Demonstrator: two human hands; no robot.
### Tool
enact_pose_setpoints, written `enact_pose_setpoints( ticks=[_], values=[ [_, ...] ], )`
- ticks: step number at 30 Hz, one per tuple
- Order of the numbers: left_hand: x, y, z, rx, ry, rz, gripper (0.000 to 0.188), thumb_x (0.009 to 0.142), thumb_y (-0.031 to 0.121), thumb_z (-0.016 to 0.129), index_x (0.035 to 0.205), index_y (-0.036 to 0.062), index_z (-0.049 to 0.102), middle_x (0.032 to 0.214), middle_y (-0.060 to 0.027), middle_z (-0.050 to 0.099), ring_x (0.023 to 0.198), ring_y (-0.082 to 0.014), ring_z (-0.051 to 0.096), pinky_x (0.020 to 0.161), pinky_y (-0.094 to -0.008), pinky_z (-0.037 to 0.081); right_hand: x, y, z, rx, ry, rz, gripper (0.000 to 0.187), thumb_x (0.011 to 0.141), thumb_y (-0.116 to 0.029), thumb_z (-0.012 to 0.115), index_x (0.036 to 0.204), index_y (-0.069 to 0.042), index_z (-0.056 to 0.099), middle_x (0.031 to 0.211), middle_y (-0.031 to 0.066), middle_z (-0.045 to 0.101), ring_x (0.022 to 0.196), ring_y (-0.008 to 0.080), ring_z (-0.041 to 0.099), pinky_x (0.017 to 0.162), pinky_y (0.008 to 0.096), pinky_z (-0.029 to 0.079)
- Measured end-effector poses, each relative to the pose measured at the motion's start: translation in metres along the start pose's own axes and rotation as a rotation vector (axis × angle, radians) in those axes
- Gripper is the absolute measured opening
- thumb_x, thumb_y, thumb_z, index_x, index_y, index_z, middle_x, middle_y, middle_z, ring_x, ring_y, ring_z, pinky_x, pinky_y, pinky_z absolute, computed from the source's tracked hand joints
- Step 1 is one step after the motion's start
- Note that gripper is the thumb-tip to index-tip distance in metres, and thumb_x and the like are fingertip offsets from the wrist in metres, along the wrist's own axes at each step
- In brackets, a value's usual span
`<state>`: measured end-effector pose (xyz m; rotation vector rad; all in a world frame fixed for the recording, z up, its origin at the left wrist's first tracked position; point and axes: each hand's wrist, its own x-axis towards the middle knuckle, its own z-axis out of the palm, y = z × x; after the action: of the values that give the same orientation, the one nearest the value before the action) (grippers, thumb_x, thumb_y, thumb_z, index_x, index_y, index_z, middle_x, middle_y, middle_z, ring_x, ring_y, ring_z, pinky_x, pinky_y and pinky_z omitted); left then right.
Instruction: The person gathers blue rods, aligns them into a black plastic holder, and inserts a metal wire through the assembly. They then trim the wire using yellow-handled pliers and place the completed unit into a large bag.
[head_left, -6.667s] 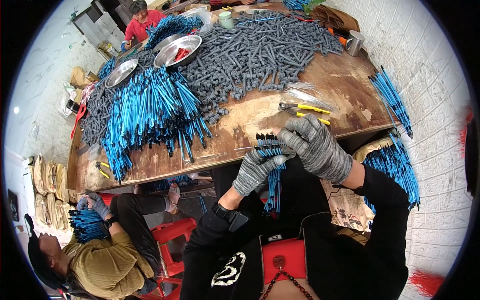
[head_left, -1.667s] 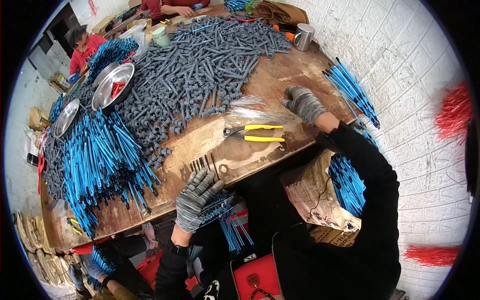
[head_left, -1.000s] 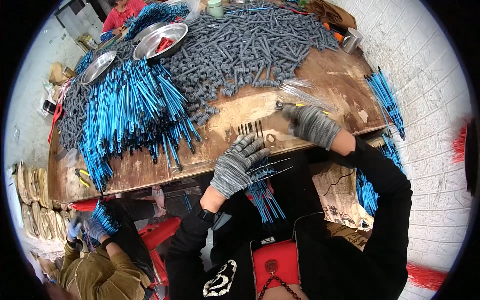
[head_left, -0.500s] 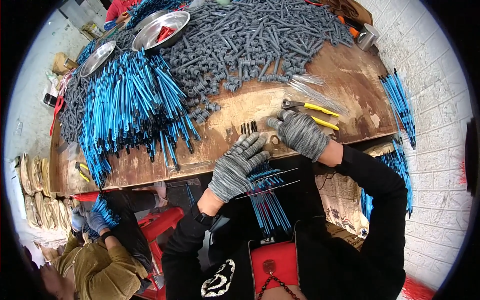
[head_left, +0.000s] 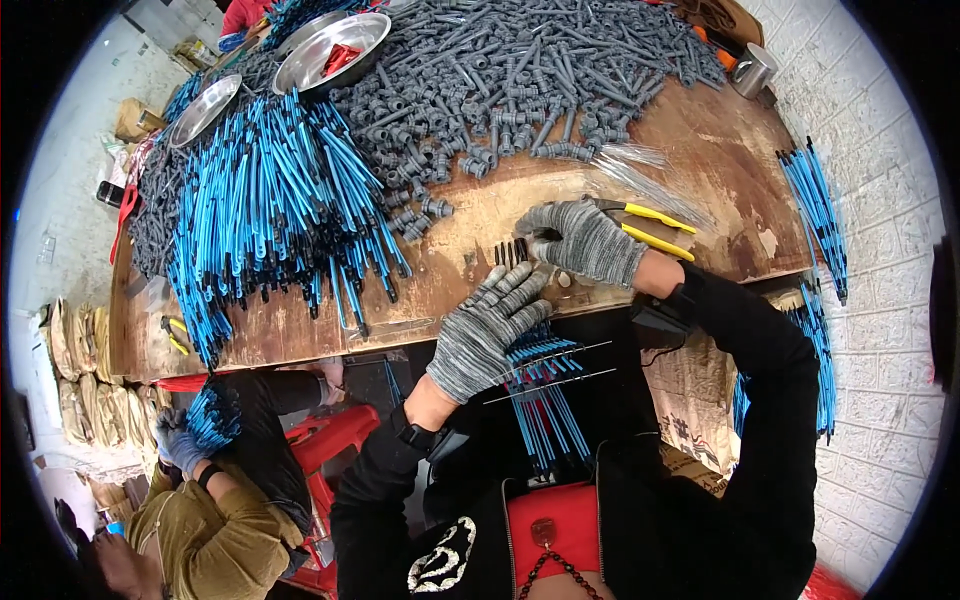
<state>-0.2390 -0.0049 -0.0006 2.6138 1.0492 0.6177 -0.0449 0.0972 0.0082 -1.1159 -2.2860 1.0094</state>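
My left hand (head_left: 487,335), in a grey knitted glove, lies flat with fingers stretched over a row of slim blue sticks (head_left: 548,425) at the table's front edge. Their black tips (head_left: 511,252) poke out beyond its fingertips. Two thin metal wires (head_left: 560,382) run crosswise over the sticks below the palm. My right hand (head_left: 585,243), gloved alike, is just right of the black tips with its fingers curled together; whatever they pinch is too small to make out. Yellow-handled pliers (head_left: 660,214) lie partly behind the right hand.
Loose thin wires (head_left: 655,190) lie behind the pliers. A heap of grey plastic fittings (head_left: 520,80) covers the back, with a blue stick pile (head_left: 270,200) and metal bowls (head_left: 375,45) at left. A metal cup (head_left: 754,70) stands back right. A co-worker's gloved hands (head_left: 182,440) hold blue sticks.
My right hand has moved left, off the area by the pliers, to the black tips, and its fingers have curled in. The left hand stays flat on the sticks. The whole view has shifted slightly.
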Motion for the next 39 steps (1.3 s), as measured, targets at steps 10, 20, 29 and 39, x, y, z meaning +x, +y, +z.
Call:
enact_pose_setpoints(
  ticks=[10, 20, 29, 39],
  values=[
    [-0.003, 0.002, 0.000, 0.032, 0.020, -0.015, 0.049, 0.074, 0.021, 0.059, 0.123, 0.0177, 0.058, 0.139, -0.0082, 0.046, 0.131, -0.0284, 0.040, 0.111, -0.0404, 0.029, -0.026, -0.007, -0.002, -0.499, 0.054, -0.196, 0.042, 0.076, -0.006, 0.064, 0.118, -0.008, 0.059, 0.094, 0.0124, 0.060, 0.085, 0.0291, 0.060, 0.075, 0.0379, 0.051],
    [-0.004, 0.002, 0.001, 0.001, 0.033, -0.029, 0.051, 0.075, 0.019, 0.059, 0.125, 0.0183, 0.057, 0.137, -0.0082, 0.048, 0.130, -0.0280, 0.040, 0.111, -0.0406, 0.030, -0.039, 0.003, -0.006, -0.701, 0.052, -0.207, 0.034, 0.081, -0.008, 0.055, 0.115, -0.007, 0.060, 0.094, 0.0122, 0.060, 0.083, 0.0273, 0.062, 0.069, 0.0380, 0.051],
    [-0.006, 0.001, 0.002, -0.014, 0.030, -0.035, 0.052, 0.074, 0.022, 0.061, 0.125, 0.0167, 0.056, 0.138, -0.0081, 0.047, 0.132, -0.0276, 0.038, 0.111, -0.0411, 0.028, -0.036, -0.002, -0.004, -0.766, 0.019, -0.358, 0.036, 0.078, -0.008, 0.055, 0.114, -0.003, 0.060, 0.095, 0.0136, 0.058, 0.087, 0.0271, 0.061, 0.072, 0.0373, 0.051],
    [0.000, 0.003, 0.006, -0.020, 0.044, -0.026, 0.055, 0.072, 0.030, 0.064, 0.125, 0.0164, 0.057, 0.139, -0.0085, 0.046, 0.132, -0.0280, 0.037, 0.112, -0.0415, 0.026, -0.035, 0.012, -0.011, -0.785, 0.076, -0.446, 0.034, 0.078, -0.009, 0.054, 0.112, -0.003, 0.060, 0.099, 0.0143, 0.059, 0.088, 0.0282, 0.061, 0.074, 0.0370, 0.051]
  ],
)
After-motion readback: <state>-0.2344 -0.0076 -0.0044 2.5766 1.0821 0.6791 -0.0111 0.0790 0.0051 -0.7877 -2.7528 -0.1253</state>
